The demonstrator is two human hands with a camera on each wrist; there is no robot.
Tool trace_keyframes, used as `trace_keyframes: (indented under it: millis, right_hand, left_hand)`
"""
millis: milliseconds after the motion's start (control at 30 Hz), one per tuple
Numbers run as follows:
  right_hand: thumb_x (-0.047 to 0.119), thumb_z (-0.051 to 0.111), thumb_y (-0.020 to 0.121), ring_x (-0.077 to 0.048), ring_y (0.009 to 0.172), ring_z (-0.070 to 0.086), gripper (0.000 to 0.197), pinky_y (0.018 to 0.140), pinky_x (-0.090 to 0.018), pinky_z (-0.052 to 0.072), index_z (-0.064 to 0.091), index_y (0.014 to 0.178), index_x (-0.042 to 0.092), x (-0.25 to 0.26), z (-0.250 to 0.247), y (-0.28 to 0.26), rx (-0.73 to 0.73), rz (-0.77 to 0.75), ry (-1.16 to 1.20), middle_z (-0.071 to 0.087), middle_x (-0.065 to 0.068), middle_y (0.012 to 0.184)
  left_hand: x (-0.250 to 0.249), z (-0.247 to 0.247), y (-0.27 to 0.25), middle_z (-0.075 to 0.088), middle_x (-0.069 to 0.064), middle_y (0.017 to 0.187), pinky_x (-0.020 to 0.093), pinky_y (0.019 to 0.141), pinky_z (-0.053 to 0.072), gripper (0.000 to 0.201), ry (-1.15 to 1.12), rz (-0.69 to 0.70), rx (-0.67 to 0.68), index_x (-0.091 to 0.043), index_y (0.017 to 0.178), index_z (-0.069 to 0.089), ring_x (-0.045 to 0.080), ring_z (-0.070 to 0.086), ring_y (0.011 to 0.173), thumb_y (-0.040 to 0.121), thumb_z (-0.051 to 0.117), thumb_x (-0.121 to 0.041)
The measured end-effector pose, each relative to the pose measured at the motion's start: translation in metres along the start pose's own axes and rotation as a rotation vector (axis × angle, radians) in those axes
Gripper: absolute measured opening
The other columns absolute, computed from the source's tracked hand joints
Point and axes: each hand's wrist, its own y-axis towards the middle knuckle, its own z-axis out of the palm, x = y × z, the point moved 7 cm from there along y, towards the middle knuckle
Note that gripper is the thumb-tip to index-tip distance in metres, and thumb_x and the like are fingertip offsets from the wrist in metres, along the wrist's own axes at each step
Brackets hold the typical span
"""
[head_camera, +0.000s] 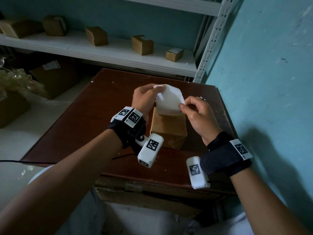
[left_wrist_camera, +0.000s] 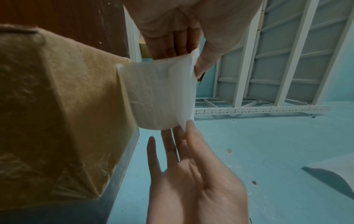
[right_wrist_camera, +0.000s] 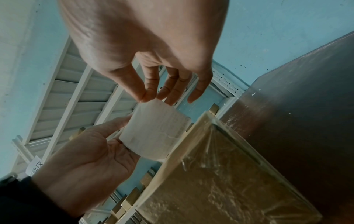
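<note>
Right hand (head_camera: 198, 116): thumb (right_wrist_camera: 134, 86) and forefinger (right_wrist_camera: 152, 84) pinch the right-hand corner of a white paper sheet (head_camera: 167, 100). The remaining three fingers hang loosely extended and clear of the paper.

Left hand (head_camera: 144, 99): thumb (left_wrist_camera: 204, 62) pressed on the sheet's upper left corner, with the fingers (left_wrist_camera: 168, 47) backing it from behind. The corner is pinched between them.

The sheet is held up between the two hands and bowed into a curve. The face turned to the head camera is plain white. The wrist views show faint lines on the other face, too blurred to read.

The sheet stands over the far end of a brown cardboard box (head_camera: 167, 131). Its lower edge meets the box's top edge. Whether it is stuck there or only touching cannot be told.

The box is wrapped in glossy clear tape. It stands on a dark red-brown table (head_camera: 76, 116), towards the right side, just ahead of both wrists.

Each wrist carries a black band with white marker blocks (head_camera: 150, 146).

A turquoise wall (head_camera: 262, 82) runs close along the table's right edge. Behind the table is a white metal shelf unit (head_camera: 118, 53), with several small brown cartons (head_camera: 96, 36) spaced apart along one shelf. A larger carton (head_camera: 52, 77) sits in shadow below that shelf, to the left.
</note>
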Motion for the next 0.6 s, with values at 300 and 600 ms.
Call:
trace_keyframes:
  millis: [300, 600]
  right_hand:
    - [0.02, 0.059, 0.095, -0.019, 0.092, 0.054, 0.019, 0.082, -0.028, 0.042, 0.059, 0.084, 0.004, -0.0009, 0.001, -0.0003, 0.004, 0.008, -0.007, 0.054, -0.007, 0.095]
    - [0.019, 0.058, 0.095, -0.019, 0.091, 0.053, 0.02, 0.078, -0.026, 0.041, 0.059, 0.084, 0.003, 0.0006, 0.0022, -0.0011, 0.015, 0.003, -0.005, 0.055, -0.01, 0.097]
  left_hand:
    - [-0.0041, -0.0016, -0.0009, 0.068, 0.004, 0.087, 0.029, 0.066, 0.052, 0.009, 0.019, 0.011, -0.022, -0.013, 0.082, 0.069, 0.019, 0.064, 0.084, 0.087, 0.064, -0.019]
    - [-0.0074, -0.0031, -0.0027, 0.068, 0.001, 0.085, 0.025, 0.063, 0.052, 0.01, 0.038, 0.02, -0.033, -0.011, 0.087, 0.069, 0.014, 0.065, 0.08, 0.088, 0.063, -0.019]
